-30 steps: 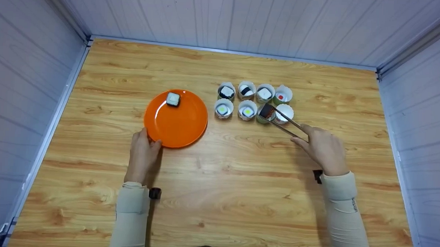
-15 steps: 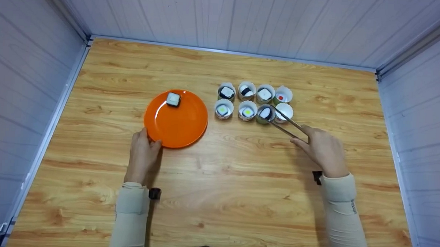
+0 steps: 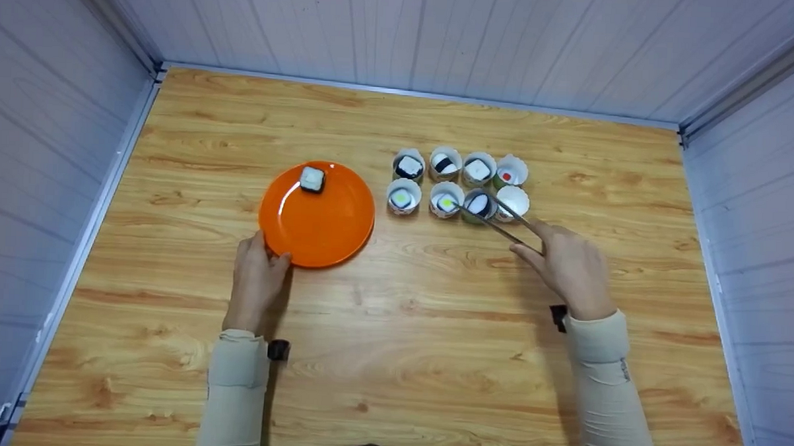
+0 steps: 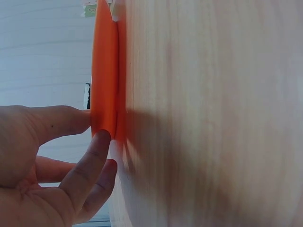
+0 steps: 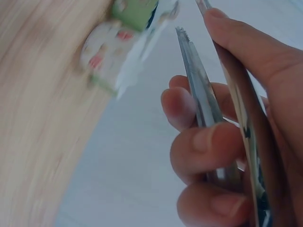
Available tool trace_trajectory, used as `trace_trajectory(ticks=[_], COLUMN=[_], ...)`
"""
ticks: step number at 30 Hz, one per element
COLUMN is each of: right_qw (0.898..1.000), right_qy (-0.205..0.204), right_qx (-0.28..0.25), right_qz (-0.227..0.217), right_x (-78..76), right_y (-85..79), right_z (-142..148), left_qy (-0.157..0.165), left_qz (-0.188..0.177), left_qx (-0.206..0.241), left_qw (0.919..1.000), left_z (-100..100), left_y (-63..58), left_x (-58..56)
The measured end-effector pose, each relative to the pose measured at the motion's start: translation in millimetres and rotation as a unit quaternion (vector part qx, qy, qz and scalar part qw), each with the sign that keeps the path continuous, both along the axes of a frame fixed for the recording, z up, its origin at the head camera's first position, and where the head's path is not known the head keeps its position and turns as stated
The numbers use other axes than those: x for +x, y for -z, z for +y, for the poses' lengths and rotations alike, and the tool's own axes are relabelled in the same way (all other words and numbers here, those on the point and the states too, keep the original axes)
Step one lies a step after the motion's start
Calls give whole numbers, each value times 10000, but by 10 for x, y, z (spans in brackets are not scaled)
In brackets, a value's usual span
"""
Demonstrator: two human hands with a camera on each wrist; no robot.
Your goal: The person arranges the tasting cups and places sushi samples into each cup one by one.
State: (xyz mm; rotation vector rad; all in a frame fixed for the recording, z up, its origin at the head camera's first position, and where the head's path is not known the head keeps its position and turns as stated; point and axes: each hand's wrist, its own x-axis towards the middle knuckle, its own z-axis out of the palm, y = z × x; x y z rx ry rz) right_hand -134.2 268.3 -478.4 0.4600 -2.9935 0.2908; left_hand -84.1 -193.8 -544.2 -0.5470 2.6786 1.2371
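With thumb and fingers, my left hand point(image 3: 258, 277) holds the near left rim of an orange plate point(image 3: 324, 227). The left wrist view shows fingertips point(image 4: 102, 137) right at that rim. A white sushi piece point(image 3: 313, 178) with a dark side sits toward the plate's back. My right hand point(image 3: 574, 265) grips metal tongs point(image 3: 505, 233), thumb on one arm and fingers round the other point(image 5: 201, 90). Their tips are spread over a green paper cup point(image 3: 474, 217), which holds a white-and-black sushi piece point(image 3: 478, 204). The left tip overlaps the neighbouring cup point(image 3: 445, 215) in the head view.
Paper cups stand in two rows, several with sushi pieces, such as a back cup point(image 3: 476, 179) and the front left cup point(image 3: 403, 210). The front right cup point(image 3: 513, 204) shows only white inside. Panel walls point(image 3: 390, 38) border the wooden table point(image 3: 399, 355).
The tongs let go of a dark sushi piece with orange bits over the green cup; a white-and-black face shows there now. The tongs then spread wider as my right hand shifted left.
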Motion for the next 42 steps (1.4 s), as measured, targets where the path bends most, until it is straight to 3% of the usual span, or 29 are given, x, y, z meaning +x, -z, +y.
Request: trace_trajectory(ticks=[5, 15, 25, 30, 42], right_qw=[9994, 9961, 9903, 9886, 9856], right_qy=[-314, -860, -1390, -1462, -1346], right_qx=[-21, -219, 40, 351, 906], right_qz=[-172, -20, 10, 1, -477], right_x=[-85, -290, -486, -584, -737], right_y=[-7, -14, 41, 94, 182], right_z=[-322, -997, -1584, -1844, -2271], left_qy=[-14, 105, 68, 90, 74], left_qz=[-4, 146, 160, 262, 307], left_qx=[17, -124, -35, -63, -33], left_qw=[10000, 9998, 9998, 9996, 9995], left_z=[-8, -17, -18, -17, -10], left_y=[3, 17, 21, 34, 24], left_x=[4, -4, -2, 1, 24])
